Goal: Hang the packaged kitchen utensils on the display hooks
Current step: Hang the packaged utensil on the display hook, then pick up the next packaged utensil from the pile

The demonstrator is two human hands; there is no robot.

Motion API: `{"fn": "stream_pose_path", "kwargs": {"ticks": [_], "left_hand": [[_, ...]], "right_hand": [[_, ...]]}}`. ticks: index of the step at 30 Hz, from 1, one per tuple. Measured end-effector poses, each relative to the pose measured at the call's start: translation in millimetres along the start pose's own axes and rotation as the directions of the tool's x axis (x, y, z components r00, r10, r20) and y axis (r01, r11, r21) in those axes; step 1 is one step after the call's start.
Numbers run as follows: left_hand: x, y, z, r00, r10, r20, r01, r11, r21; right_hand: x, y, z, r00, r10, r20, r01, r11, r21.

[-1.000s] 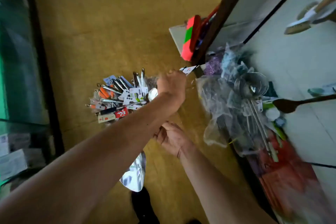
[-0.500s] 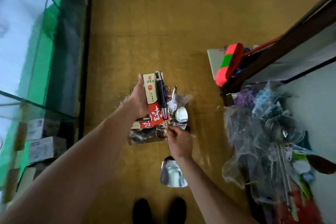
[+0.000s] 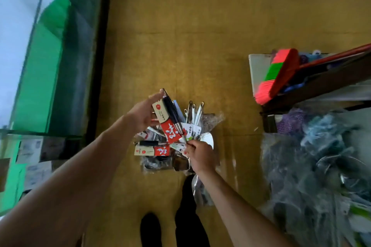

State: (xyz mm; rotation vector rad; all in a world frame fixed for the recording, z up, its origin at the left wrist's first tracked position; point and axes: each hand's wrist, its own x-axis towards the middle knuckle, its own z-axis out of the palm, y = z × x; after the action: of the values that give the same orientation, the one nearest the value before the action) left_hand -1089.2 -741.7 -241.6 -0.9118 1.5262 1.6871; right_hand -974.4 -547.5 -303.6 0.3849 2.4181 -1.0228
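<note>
Head view: no display hooks are showing, so the hanging is looking barely begun. Left hand (image 3: pixel 143 114) is lying flat-fingered behind the carded utensil (image 3: pixel 169 130), which is hovering over the pile of packaged utensils (image 3: pixel 151 150) on the floor (image 3: pixel 200 46), its handle pointing away and leftward and its blade toward the feet (image 3: pixel 150 228). Right hand (image 3: pixel 198 156) is pinching its metal shaft.
</note>
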Motion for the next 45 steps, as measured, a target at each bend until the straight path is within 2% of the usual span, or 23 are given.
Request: {"fn": "stream_pose_path", "kwargs": {"ticks": [4, 9, 16, 22, 26, 29, 33, 39, 43, 45], "left_hand": [[48.3, -23.6, -2.1, 0.973, -0.040, -0.228, 0.033, 0.999, -0.037], [131.0, -66.1, -25.3, 0.922, -0.122, -0.368, 0.088, 0.990, -0.107], [221.5, -126.7, -38.5, 0.916, -0.181, -0.357, 0.137, 0.980, -0.144], [244.0, -151.4, -41.8, 0.897, -0.225, -0.381, 0.198, 0.974, -0.109], [248.8, -152.2, -41.6, 0.890, -0.116, -0.440, 0.133, 0.991, 0.007], [248.4, -146.5, -43.6, 0.830, 0.028, -0.557, 0.030, 0.995, 0.095], [241.6, -137.8, -42.4, 0.744, 0.174, -0.645, 0.038, 0.953, 0.301], [235.4, -128.9, -32.3, 0.751, 0.307, -0.585, -0.020, 0.896, 0.444], [228.5, -128.2, -27.7, 0.765, 0.354, -0.538, -0.040, 0.860, 0.509], [221.6, -128.6, -23.8, 0.787, 0.416, -0.455, -0.092, 0.810, 0.579]], "right_hand": [[43.3, 13.8, 14.6, 0.996, -0.010, 0.087, 0.020, 0.994, -0.111], [94.7, 36.4, 63.4, 0.987, -0.002, 0.163, 0.025, 0.990, -0.140], [135.5, 85.1, 127.9, 0.968, 0.088, 0.236, -0.050, 0.985, -0.163], [141.4, 105.4, 142.5, 0.967, 0.080, 0.241, -0.026, 0.976, -0.217], [145.6, 106.4, 140.8, 0.971, 0.119, 0.209, -0.062, 0.963, -0.263], [146.8, 111.2, 143.0, 0.976, 0.131, 0.173, -0.072, 0.947, -0.313], [142.5, 118.4, 142.6, 0.979, 0.127, 0.161, -0.062, 0.931, -0.359], [139.1, 125.9, 137.0, 0.977, 0.085, 0.195, -0.007, 0.929, -0.369], [132.8, 127.9, 130.4, 0.987, 0.041, 0.156, 0.017, 0.934, -0.358], [129.1, 126.6, 123.3, 0.993, 0.013, 0.116, 0.032, 0.924, -0.381]]}}
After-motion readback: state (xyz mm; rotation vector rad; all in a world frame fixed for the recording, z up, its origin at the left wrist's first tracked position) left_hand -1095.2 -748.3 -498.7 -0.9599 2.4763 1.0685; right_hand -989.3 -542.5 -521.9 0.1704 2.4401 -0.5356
